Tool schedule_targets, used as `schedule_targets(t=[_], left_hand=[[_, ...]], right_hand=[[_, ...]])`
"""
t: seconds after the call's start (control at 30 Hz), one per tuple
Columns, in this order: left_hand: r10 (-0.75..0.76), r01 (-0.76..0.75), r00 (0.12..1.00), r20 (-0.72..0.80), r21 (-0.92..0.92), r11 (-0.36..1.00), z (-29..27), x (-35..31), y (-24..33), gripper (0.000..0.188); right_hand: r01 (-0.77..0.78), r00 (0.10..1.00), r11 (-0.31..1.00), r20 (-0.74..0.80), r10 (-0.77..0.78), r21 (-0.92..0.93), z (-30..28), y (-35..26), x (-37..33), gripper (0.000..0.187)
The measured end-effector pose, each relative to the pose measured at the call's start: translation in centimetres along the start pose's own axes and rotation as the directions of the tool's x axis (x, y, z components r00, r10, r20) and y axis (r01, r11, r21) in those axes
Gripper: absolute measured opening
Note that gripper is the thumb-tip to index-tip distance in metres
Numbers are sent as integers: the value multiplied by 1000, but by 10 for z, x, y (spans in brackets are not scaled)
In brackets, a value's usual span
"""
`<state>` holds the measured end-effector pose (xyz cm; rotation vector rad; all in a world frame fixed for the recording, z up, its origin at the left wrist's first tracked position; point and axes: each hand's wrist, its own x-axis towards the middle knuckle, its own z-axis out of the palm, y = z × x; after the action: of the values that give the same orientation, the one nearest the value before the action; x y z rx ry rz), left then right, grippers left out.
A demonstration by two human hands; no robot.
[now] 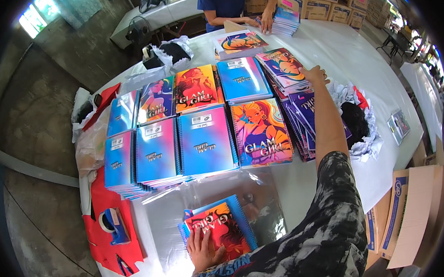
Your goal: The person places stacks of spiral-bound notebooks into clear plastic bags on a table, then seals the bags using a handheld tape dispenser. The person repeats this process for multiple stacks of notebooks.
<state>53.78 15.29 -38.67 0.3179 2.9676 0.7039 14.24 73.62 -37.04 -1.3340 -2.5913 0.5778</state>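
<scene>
My left hand [203, 248] lies with its fingers spread on a red-covered spiral notebook [221, 229]. Beneath that one, a blue-edged notebook [244, 220] sticks out askew, both on clear plastic sheeting near my body. Stretched far forward, my right arm reaches the back right stack, where my right hand [315, 77] pinches the right edge of the top notebook [284, 67], which has an illustrated face cover. Part of the fingers is hidden there. Nearer me, a fanned stack of purple notebooks [303, 116] lies partly behind my forearm.
Two rows of notebook stacks, including blue-pink ones [207, 139], cover the table's middle. A blue tape dispenser [115, 227] and small cutters [123, 264] lie on red material at left. Across the table, a co-worker [235, 10] handles a notebook pile [285, 22]. Cartons [320, 8] stand behind.
</scene>
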Motion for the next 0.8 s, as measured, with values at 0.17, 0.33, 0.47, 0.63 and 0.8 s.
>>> schedule_targets(t=[0.17,0.33,0.47,0.63,0.8], left_hand=[[18,-12,995,-100,60,998,11,-3,-10,69],[52,-13,978,-200,190,982,44,-31,-59,41],[116,-2,920,-374,292,957,60,-21,-56,21],[148,-52,916,-374,254,966,56,-12,-53,24],[56,-18,964,-260,145,989,34,-4,-23,41]], right_hand=[[-30,910,963,405,-85,269,32,28,60,81],[-337,677,680,669,-306,651,24,13,25,59],[-373,599,783,774,-206,498,-7,9,14,46],[-298,428,839,849,-309,455,11,18,27,47],[-307,421,832,850,-317,462,3,6,2,48]])
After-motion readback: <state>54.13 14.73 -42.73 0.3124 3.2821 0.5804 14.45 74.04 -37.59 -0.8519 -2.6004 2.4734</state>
